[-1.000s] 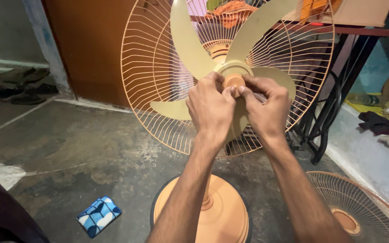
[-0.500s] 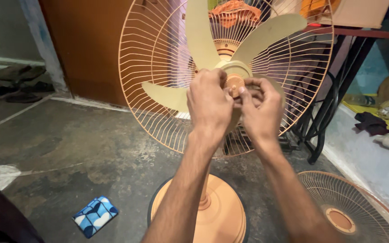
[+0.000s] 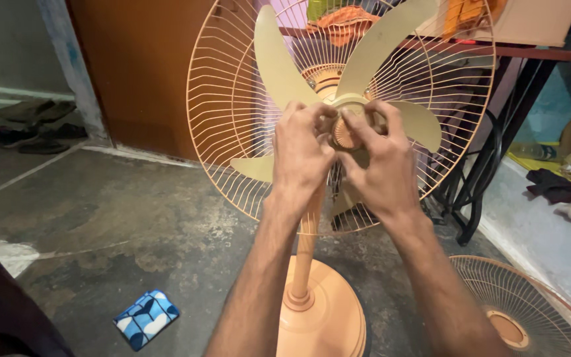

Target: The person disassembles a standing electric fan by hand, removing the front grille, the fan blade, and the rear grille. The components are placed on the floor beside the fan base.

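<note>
An orange pedestal fan stands in front of me with its rear wire guard [image 3: 232, 99] on and the front one off. Pale yellow blades [image 3: 272, 59] spread from the hub. At the hub sits a ribbed orange cap [image 3: 343, 135]. My left hand [image 3: 302, 149] and my right hand [image 3: 378, 162] both pinch around this cap, fingertips meeting on it. The fan's round orange base [image 3: 328, 307] and thin pole show between my forearms.
A loose front fan guard [image 3: 523, 307] lies on the concrete floor at lower right. A blue patterned pouch [image 3: 145, 317] lies at lower left. Behind the fan are a brown door, a black metal stand [image 3: 480, 158] and shoes [image 3: 31, 119] by the left wall.
The blades have turned a little between frames, and my fingers have shifted round the hub cap. The view has tilted slightly, so the fan's pole now shows.
</note>
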